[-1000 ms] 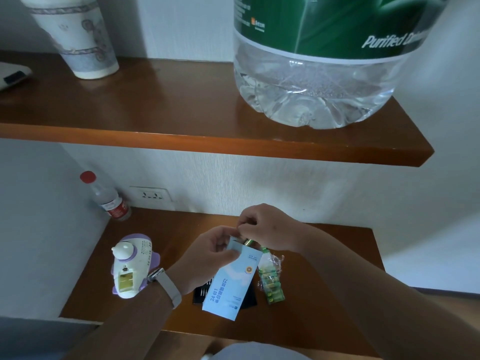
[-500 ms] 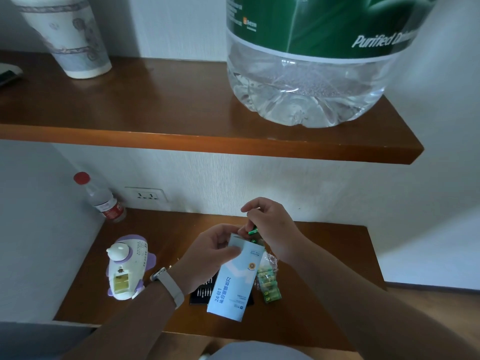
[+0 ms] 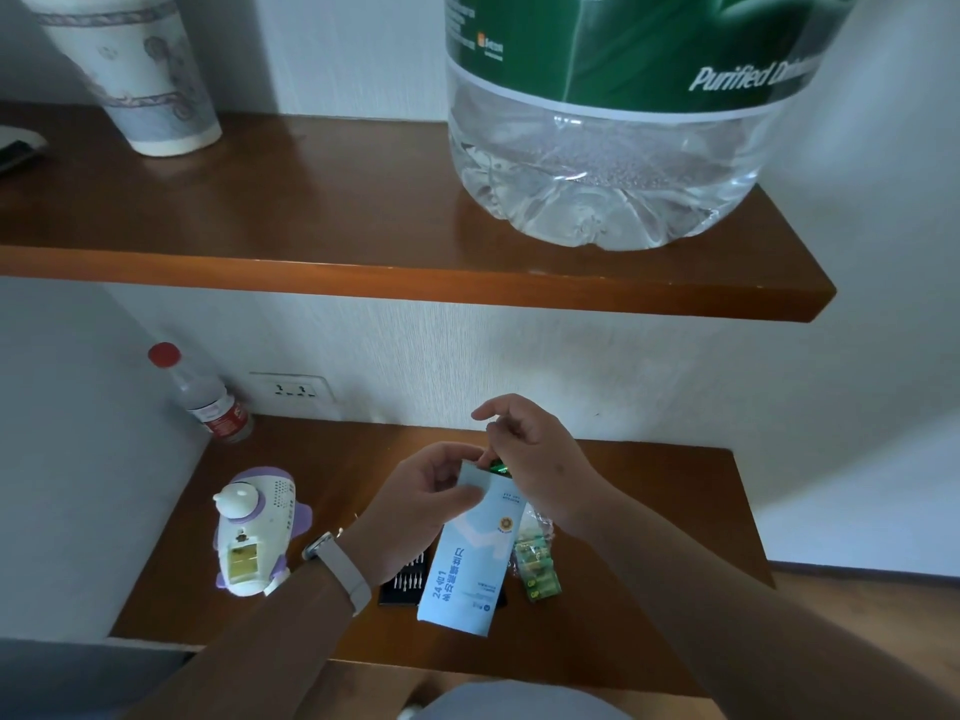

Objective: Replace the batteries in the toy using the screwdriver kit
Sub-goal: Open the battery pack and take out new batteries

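Pinching the pale blue box at its top, the left hand steadies it at lower centre while the right hand pinches a green item at its mouth. Pull straight; toy waits lower left, compartment open.

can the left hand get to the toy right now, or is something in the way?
Probably not yet: the left hand is holding the blue box. The path to the toy on the shelf looks clear once it lets go.
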